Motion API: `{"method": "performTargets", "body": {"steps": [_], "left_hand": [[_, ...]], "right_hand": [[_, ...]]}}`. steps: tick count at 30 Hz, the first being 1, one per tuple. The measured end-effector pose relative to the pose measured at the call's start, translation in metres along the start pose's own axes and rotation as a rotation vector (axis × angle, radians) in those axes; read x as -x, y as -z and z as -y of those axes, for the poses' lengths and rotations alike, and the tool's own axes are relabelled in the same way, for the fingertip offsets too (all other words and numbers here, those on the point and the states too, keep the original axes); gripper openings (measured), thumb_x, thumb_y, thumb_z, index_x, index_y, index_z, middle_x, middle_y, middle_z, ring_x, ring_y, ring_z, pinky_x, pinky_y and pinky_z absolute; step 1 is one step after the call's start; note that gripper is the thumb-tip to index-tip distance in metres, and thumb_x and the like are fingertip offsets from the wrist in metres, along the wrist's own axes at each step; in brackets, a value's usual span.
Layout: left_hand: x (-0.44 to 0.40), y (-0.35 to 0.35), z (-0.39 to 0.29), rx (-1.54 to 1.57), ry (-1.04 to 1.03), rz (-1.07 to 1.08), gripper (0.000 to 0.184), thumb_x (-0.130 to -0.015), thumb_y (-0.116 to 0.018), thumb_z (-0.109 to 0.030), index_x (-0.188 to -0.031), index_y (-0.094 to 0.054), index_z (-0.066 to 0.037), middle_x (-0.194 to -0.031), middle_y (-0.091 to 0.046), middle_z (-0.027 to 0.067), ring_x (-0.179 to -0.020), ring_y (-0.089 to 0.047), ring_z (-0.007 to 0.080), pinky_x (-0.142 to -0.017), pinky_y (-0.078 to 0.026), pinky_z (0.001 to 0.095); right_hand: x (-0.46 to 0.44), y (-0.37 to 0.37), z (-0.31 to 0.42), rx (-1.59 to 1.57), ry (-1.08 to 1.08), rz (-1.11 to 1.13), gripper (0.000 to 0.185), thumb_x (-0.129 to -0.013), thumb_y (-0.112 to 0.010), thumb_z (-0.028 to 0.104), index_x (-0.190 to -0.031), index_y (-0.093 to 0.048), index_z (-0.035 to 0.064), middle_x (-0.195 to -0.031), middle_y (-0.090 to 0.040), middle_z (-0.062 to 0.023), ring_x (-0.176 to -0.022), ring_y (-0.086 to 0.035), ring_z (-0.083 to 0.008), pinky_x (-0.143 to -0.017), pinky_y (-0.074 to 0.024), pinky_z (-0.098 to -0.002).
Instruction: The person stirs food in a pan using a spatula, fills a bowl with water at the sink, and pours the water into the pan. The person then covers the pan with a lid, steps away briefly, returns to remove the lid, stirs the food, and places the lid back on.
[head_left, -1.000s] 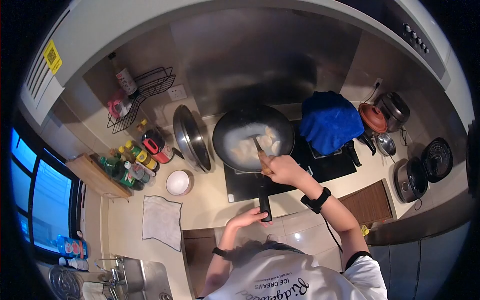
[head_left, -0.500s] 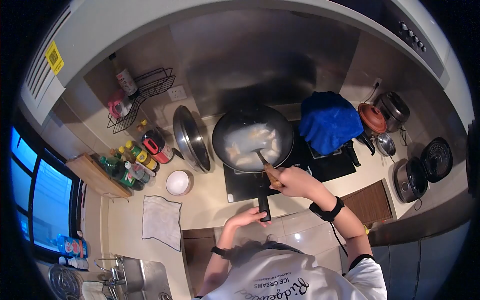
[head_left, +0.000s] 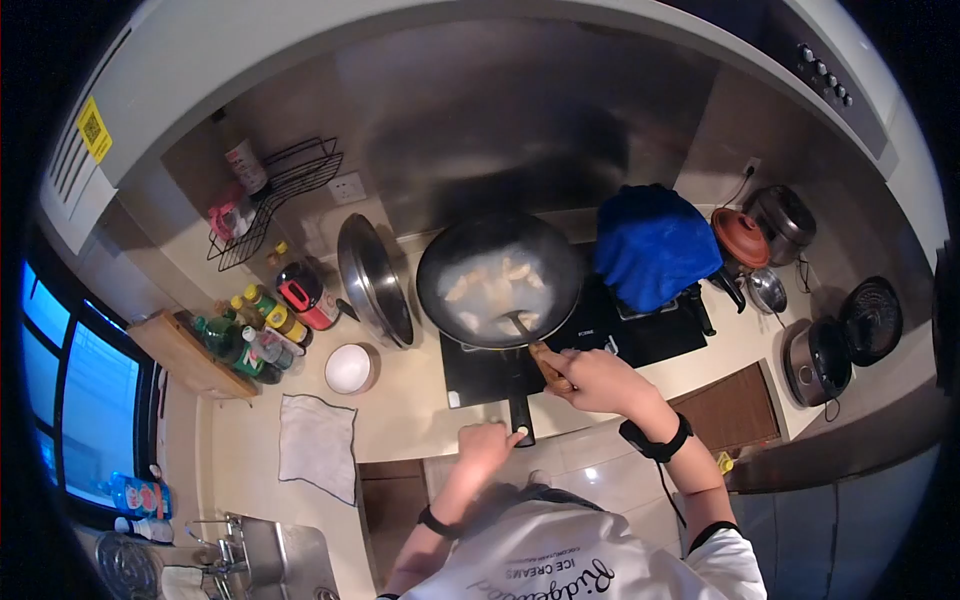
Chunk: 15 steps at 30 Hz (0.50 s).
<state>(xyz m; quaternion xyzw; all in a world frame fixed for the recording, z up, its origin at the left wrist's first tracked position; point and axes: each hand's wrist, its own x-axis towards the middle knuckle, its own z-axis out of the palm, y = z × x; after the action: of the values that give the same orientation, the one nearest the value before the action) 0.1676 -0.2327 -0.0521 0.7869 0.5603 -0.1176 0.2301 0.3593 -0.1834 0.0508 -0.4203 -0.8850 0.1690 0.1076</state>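
My right hand [head_left: 600, 382] is closed around the wooden handle of a spatula [head_left: 541, 352], whose metal end dips into the near side of a black wok [head_left: 437, 310]. Pale pieces of food [head_left: 517, 272], looking like dumplings, lie in cloudy whitish liquid inside it. At the end of the wok's black handle [head_left: 519, 410], my left hand [head_left: 485, 446] has its thumb against the grip and its other fingers curled, partly hidden. The wok sits on the left side of a black cooktop [head_left: 655, 343].
Left of the wok, a large metal lid [head_left: 375, 280] leans upright. A white bowl [head_left: 349, 369], a cloth [head_left: 317, 446] and several bottles [head_left: 268, 312] stand or lie on the left counter. A blue cloth [head_left: 655, 245] covers something on the right burner.
The spatula's end has moved toward the wok's near rim, and the food pieces have shifted. My left hand's fingers have curled in at the wok handle.
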Motion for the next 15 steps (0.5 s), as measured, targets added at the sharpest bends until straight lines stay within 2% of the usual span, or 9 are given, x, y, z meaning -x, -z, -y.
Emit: {"method": "performTargets", "body": {"steps": [3,5,7,9,10,13,15], "left_hand": [[0.002,-0.005,-0.038,0.463,-0.37,-0.138,0.035,-0.088,-0.046,-0.034,-0.085,-0.055,0.0,-0.077,-0.06,0.0096,-0.072,-0.059,0.0157,-0.069,-0.046,0.0319],[-0.005,-0.004,-0.065,0.87,-0.779,0.464,0.034,-0.09,-0.044,-0.033,-0.089,-0.055,-0.001,-0.078,-0.06,0.0069,-0.074,-0.058,0.0156,-0.072,-0.045,0.0285],[-0.028,-0.038,-0.099,0.889,-0.956,1.116,0.032,-0.09,-0.044,-0.032,-0.101,-0.052,-0.003,-0.095,-0.057,0.0055,-0.084,-0.055,0.0152,-0.076,-0.045,0.0286],[-0.026,-0.057,-0.131,1.035,-0.939,1.001,0.034,-0.09,-0.047,-0.033,-0.108,-0.047,-0.005,-0.106,-0.052,0.0048,-0.091,-0.053,0.0147,-0.078,-0.044,0.029],[-0.026,-0.063,-0.144,1.105,-0.925,0.937,0.036,-0.089,-0.048,-0.033,-0.112,-0.045,-0.006,-0.112,-0.049,0.0044,-0.094,-0.051,0.0145,-0.078,-0.044,0.0292],[-0.037,-0.065,-0.168,1.743,-0.763,1.358,0.041,-0.087,-0.051,-0.034,-0.117,-0.041,-0.007,-0.12,-0.043,0.0054,-0.101,-0.049,0.0134,-0.079,-0.045,0.0284],[-0.043,-0.047,-0.166,1.594,-0.66,1.451,0.04,-0.086,-0.053,-0.034,-0.116,-0.045,-0.008,-0.116,-0.047,0.0063,-0.105,-0.048,0.0132,-0.085,-0.043,0.0257]], "right_hand": [[-0.009,-0.004,0.0,-0.001,0.043,-0.019,0.05,-0.075,-0.06,0.024,-0.117,-0.045,0.0007,-0.076,-0.058,-0.0171,-0.064,-0.057,-0.0341,-0.055,-0.0454,-0.0406],[-0.018,-0.004,0.003,-0.028,0.081,-0.019,0.051,-0.074,-0.06,0.024,-0.116,-0.045,-0.0001,-0.072,-0.058,-0.017,-0.062,-0.057,-0.0344,-0.054,-0.0454,-0.0412],[-0.027,-0.006,0.004,-0.002,0.079,-0.024,0.046,-0.074,-0.06,0.023,-0.111,-0.047,-0.0009,-0.07,-0.058,-0.0178,-0.063,-0.058,-0.0344,-0.054,-0.0453,-0.0413],[-0.035,-0.007,0.004,0.041,0.072,0.018,0.042,-0.073,-0.06,0.022,-0.107,-0.048,-0.0011,-0.071,-0.059,-0.0182,-0.063,-0.058,-0.0339,-0.054,-0.0454,-0.0411],[-0.037,-0.009,0.005,0.067,0.038,0.027,0.034,-0.073,-0.059,0.02,-0.098,-0.051,-0.0018,-0.07,-0.058,-0.0186,-0.063,-0.058,-0.0336,-0.055,-0.0456,-0.0412],[-0.042,-0.017,0.004,0.058,0.122,-0.016,0.03,-0.073,-0.057,0.019,-0.093,-0.054,-0.0027,-0.069,-0.058,-0.0181,-0.063,-0.058,-0.0327,-0.054,-0.0459,-0.041],[-0.043,-0.024,0.006,0.062,0.141,0.008,0.03,-0.068,-0.055,0.012,-0.09,-0.053,-0.0074,-0.07,-0.059,-0.0208,-0.064,-0.059,-0.0333,-0.057,-0.0475,-0.0399]]}}
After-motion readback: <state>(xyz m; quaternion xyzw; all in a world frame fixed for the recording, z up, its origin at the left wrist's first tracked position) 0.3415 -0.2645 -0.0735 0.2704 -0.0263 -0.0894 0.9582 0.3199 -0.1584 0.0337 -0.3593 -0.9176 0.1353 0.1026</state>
